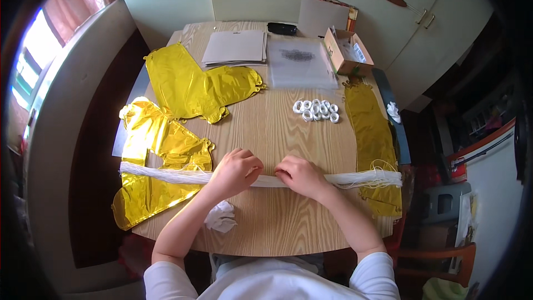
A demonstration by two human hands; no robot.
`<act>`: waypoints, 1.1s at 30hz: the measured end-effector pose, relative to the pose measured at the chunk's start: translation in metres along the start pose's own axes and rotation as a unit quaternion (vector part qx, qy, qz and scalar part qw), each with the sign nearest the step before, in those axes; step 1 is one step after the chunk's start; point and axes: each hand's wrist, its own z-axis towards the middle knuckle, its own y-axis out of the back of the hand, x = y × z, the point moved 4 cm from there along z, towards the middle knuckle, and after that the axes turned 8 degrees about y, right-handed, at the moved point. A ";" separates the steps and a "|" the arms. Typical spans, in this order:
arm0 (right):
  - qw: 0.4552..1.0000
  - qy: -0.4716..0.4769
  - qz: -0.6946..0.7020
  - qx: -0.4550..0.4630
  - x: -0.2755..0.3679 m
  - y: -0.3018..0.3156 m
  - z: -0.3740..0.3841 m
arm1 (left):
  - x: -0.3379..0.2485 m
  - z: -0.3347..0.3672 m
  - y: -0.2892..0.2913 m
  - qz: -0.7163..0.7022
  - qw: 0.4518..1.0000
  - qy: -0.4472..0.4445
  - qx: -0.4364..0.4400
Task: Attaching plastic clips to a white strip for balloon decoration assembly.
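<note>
White shirt (272, 283) sits nearest; ahead, the left hand (240, 168) and right hand (301, 175) curl nearly closed at the white string bundle (363, 179) lying across the desk (261, 128); whether they pinch strands, I cannot tell. Loose loops (384, 166) could tangle if dragged over the yellow foil (372, 128).

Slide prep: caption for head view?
Left hand and right hand at a white string bundle across a wood-grain table, its ends over gold foil balloons.

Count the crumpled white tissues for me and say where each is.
2. One tissue lies on the table, just right of the left forearm; the other tissue sits at the table's right side. Others could be hidden.
</note>
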 end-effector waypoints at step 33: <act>0.985 0.109 -0.041 -0.127 0.014 0.004 -0.001 | 0.002 -0.011 -0.024 0.043 0.999 -0.018 0.008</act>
